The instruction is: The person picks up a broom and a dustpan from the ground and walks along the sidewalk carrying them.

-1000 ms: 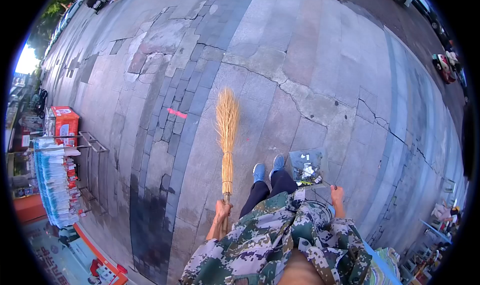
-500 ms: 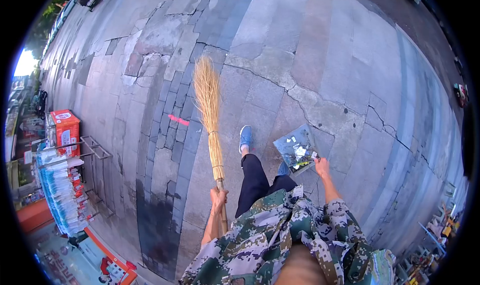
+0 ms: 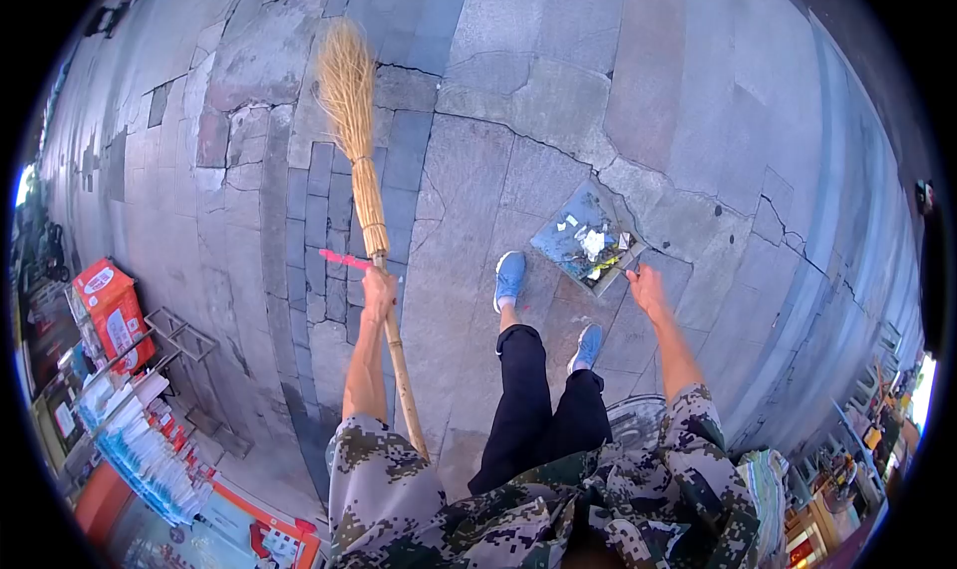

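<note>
My left hand (image 3: 378, 292) is closed round the bamboo handle of a straw broom (image 3: 367, 200), just below the bound bristles, which point forward and to the left. The handle's lower end runs back toward my sleeve. At the right, my right hand (image 3: 646, 288) grips the near end of a flat bluish dustpan (image 3: 554, 236); the exact hold is partly hidden by the fingers. White scraps (image 3: 594, 241) and yellowish bits of litter lie in the dustpan. A pink strip (image 3: 343, 258) lies on the paving beside my left hand.
Cracked stone paving (image 3: 478, 170) spreads ahead. My blue shoes (image 3: 509, 273) stand between broom and dustpan. On the left are a red-orange box (image 3: 112, 315), a metal rack (image 3: 184, 345) and hanging packets (image 3: 140, 444). Assorted goods (image 3: 832, 489) crowd the lower right.
My left hand and the broom have moved forward and left, reaching the pink strip. The dustpan and right hand sit slightly further forward in view. My feet have shifted with a step.
</note>
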The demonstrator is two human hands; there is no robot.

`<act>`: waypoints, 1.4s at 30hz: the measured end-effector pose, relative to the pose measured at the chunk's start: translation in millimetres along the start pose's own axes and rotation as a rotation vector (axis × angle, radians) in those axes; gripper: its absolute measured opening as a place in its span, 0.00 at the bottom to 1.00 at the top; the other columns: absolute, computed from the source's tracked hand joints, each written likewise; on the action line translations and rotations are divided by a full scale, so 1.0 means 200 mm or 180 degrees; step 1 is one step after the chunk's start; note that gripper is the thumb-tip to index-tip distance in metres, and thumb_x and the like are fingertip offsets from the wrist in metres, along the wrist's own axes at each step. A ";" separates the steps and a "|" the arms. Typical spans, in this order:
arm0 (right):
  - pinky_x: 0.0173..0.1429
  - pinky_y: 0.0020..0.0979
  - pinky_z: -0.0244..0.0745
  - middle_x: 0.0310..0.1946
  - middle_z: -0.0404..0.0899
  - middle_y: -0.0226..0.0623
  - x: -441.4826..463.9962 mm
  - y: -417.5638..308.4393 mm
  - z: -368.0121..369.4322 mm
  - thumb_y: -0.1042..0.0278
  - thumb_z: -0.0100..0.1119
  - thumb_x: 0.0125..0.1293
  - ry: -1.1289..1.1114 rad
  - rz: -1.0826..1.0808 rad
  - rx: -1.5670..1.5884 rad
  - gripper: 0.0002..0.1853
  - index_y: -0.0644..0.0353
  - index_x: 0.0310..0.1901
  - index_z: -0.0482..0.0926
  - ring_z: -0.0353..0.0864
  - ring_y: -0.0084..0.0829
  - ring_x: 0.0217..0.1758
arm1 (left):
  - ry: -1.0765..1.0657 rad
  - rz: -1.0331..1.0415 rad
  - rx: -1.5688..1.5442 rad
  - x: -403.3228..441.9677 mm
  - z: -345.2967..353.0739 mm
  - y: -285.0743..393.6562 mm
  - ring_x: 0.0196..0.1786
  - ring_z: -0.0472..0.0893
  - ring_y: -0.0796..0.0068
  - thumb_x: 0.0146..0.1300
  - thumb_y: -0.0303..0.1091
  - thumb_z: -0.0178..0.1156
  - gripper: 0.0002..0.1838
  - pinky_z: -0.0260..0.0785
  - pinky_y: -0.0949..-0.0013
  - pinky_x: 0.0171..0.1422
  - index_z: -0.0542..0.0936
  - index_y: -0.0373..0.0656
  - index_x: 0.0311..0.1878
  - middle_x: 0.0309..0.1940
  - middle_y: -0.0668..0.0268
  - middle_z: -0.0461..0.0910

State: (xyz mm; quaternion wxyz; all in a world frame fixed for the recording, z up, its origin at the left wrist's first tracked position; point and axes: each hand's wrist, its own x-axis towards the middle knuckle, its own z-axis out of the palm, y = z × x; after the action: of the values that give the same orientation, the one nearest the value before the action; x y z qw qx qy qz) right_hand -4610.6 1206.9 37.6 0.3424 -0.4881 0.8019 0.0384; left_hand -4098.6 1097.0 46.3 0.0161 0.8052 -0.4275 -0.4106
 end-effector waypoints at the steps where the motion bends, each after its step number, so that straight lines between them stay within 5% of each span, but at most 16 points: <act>1: 0.37 0.48 0.67 0.29 0.74 0.57 -0.01 -0.03 0.00 0.61 0.52 0.57 -0.0045 0.0046 0.0001 0.16 0.68 0.35 0.70 0.72 0.57 0.36 | -0.0165 0.0052 0.0016 -0.09 0.11 -0.06 0.14 0.76 0.65 0.46 0.26 0.50 0.09 0.67 0.65 0.16 0.69 0.27 0.17 0.10 0.54 0.71; 3: 0.36 0.48 0.67 0.28 0.74 0.57 0.01 -0.10 0.01 0.60 0.52 0.57 -0.0190 0.0327 -0.0196 0.16 0.69 0.34 0.71 0.72 0.57 0.36 | -0.0580 0.0018 0.0450 -0.32 0.39 -0.30 0.16 0.76 0.58 0.46 0.25 0.51 0.09 0.69 0.62 0.19 0.70 0.25 0.21 0.13 0.49 0.73; 4: 0.36 0.48 0.67 0.28 0.74 0.57 -0.01 -0.11 0.01 0.60 0.52 0.57 -0.0202 0.0358 -0.0173 0.16 0.69 0.34 0.71 0.72 0.57 0.36 | -0.1125 -0.0526 0.0741 -0.60 0.38 -0.25 0.23 0.78 0.51 0.46 0.24 0.50 0.08 0.71 0.57 0.26 0.72 0.26 0.26 0.19 0.43 0.74; 5: 0.36 0.48 0.68 0.28 0.74 0.58 -0.06 -0.12 0.01 0.60 0.51 0.57 -0.0223 0.0341 -0.0175 0.16 0.68 0.33 0.71 0.72 0.57 0.36 | -0.1027 0.0146 0.1236 -0.83 0.48 -0.57 0.33 0.77 0.46 0.45 0.23 0.50 0.08 0.70 0.52 0.36 0.72 0.26 0.28 0.25 0.40 0.74; 6: 0.37 0.48 0.68 0.28 0.74 0.58 -0.07 -0.15 0.01 0.60 0.51 0.57 -0.0222 0.0304 -0.0158 0.15 0.68 0.33 0.71 0.72 0.56 0.36 | -0.1445 -0.0081 0.1330 -1.06 0.40 -0.65 0.40 0.74 0.42 0.44 0.24 0.50 0.09 0.66 0.50 0.44 0.73 0.28 0.29 0.31 0.39 0.74; 8: 0.37 0.48 0.68 0.28 0.74 0.58 -0.06 -0.15 0.00 0.60 0.50 0.58 -0.0227 0.0301 -0.0086 0.15 0.68 0.33 0.71 0.72 0.56 0.36 | -0.1694 -0.0965 0.1049 -1.40 0.15 -0.67 0.37 0.73 0.41 0.45 0.28 0.49 0.09 0.66 0.51 0.41 0.73 0.32 0.29 0.28 0.38 0.73; 13: 0.38 0.48 0.69 0.30 0.74 0.56 -0.04 -0.10 0.04 0.61 0.51 0.57 -0.0075 0.0110 0.0139 0.15 0.69 0.31 0.71 0.73 0.56 0.36 | -0.1485 -0.0846 0.1354 -1.97 -0.50 -0.61 0.35 0.74 0.45 0.43 0.28 0.52 0.08 0.65 0.54 0.36 0.71 0.34 0.28 0.23 0.43 0.73; 20: 0.38 0.45 0.71 0.29 0.76 0.54 0.00 -0.12 0.09 0.62 0.52 0.55 -0.0018 0.0100 0.0288 0.13 0.66 0.30 0.73 0.76 0.51 0.35 | -0.0702 -0.0372 0.1203 -1.70 -0.36 -0.55 0.25 0.76 0.48 0.43 0.26 0.51 0.07 0.65 0.58 0.29 0.69 0.31 0.23 0.19 0.46 0.73; 21: 0.38 0.44 0.72 0.28 0.76 0.54 -0.01 -0.13 0.07 0.63 0.52 0.55 -0.0013 -0.0058 0.0245 0.13 0.66 0.30 0.73 0.76 0.50 0.35 | -0.0573 -0.0263 0.1220 -1.57 -0.27 -0.56 0.21 0.76 0.64 0.42 0.27 0.50 0.09 0.65 0.60 0.25 0.69 0.28 0.23 0.15 0.50 0.71; 23: 0.37 0.44 0.72 0.29 0.76 0.53 0.03 -0.14 0.08 0.64 0.52 0.55 -0.0030 -0.0005 0.0355 0.11 0.66 0.29 0.74 0.76 0.49 0.35 | -0.0862 -0.0526 0.0869 -1.32 -0.06 -0.49 0.12 0.72 0.67 0.42 0.25 0.49 0.07 0.62 0.65 0.13 0.69 0.28 0.20 0.10 0.57 0.70; 27: 0.36 0.43 0.72 0.26 0.76 0.50 0.07 -0.14 0.18 0.68 0.52 0.52 0.0153 -0.0395 0.0333 0.09 0.66 0.25 0.74 0.77 0.48 0.33 | -0.1455 -0.1102 0.0077 -1.16 0.28 -0.32 0.11 0.71 0.70 0.44 0.23 0.50 0.07 0.63 0.68 0.13 0.67 0.31 0.15 0.08 0.61 0.68; 31: 0.30 0.41 0.72 0.22 0.75 0.48 0.05 -0.08 0.15 0.73 0.47 0.48 0.0394 -0.0235 0.0331 0.06 0.63 0.21 0.74 0.78 0.44 0.28 | -0.2665 -0.0281 0.1492 -1.46 0.01 -0.16 0.11 0.70 0.73 0.46 0.24 0.51 0.07 0.61 0.70 0.12 0.67 0.34 0.16 0.09 0.63 0.68; 36: 0.30 0.38 0.74 0.24 0.78 0.45 0.01 0.09 -0.01 0.74 0.53 0.44 0.0523 -0.0233 0.0300 0.06 0.64 0.25 0.77 0.79 0.40 0.30 | -0.2205 0.0441 0.2724 -1.55 -0.22 -0.02 0.12 0.70 0.74 0.47 0.26 0.52 0.07 0.61 0.70 0.13 0.69 0.33 0.18 0.10 0.63 0.69; 42: 0.31 0.40 0.74 0.26 0.77 0.48 -0.30 0.59 -0.22 0.70 0.54 0.48 0.0765 0.0218 0.0907 0.08 0.66 0.27 0.76 0.79 0.44 0.32 | -0.1542 0.1035 0.3119 -1.48 0.00 0.30 0.14 0.71 0.74 0.48 0.29 0.53 0.08 0.61 0.71 0.15 0.71 0.32 0.21 0.12 0.63 0.70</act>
State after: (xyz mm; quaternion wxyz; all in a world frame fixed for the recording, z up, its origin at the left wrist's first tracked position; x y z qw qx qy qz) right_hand -4711.4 1296.3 74.8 0.3083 -0.4082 0.8505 -0.1224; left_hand -4226.4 1267.3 260.7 -0.3947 0.5254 -0.6780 -0.3295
